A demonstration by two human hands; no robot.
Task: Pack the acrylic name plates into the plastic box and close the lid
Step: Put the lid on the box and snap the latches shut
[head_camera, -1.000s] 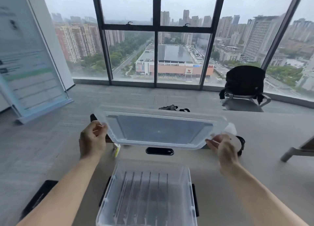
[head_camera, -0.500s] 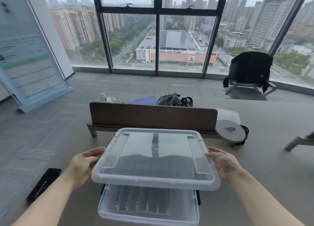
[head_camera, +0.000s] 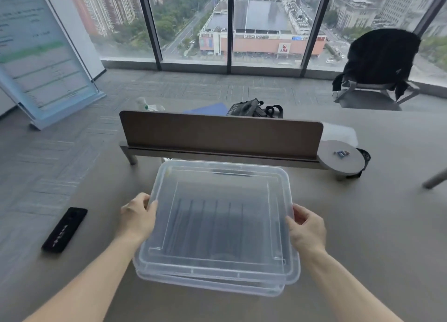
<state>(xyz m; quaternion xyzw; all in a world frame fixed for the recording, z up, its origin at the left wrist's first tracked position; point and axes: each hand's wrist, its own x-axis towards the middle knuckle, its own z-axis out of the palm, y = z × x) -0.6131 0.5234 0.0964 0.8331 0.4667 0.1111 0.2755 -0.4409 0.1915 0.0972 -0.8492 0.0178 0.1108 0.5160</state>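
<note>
Currently, lid (head_camera: pixel 221 221): sits skewed on plastic box (head_camera: pixel 210 285) on the worktop (head_camera: pixel 362 225), not snapped.
Left hand (head_camera: pixel 139 216): fingers curled on lid's left edge.
Name plates (head_camera: pixel 210 225): upright rows inside box.
Right hand (head_camera: pixel 306 227): pinching right edge.
Risk: offset near rim; pressing now could jam one corner.

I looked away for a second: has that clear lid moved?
Yes. The lid has come down toward the person, from above the brown divider onto the box, held by left hand and right hand.
</note>
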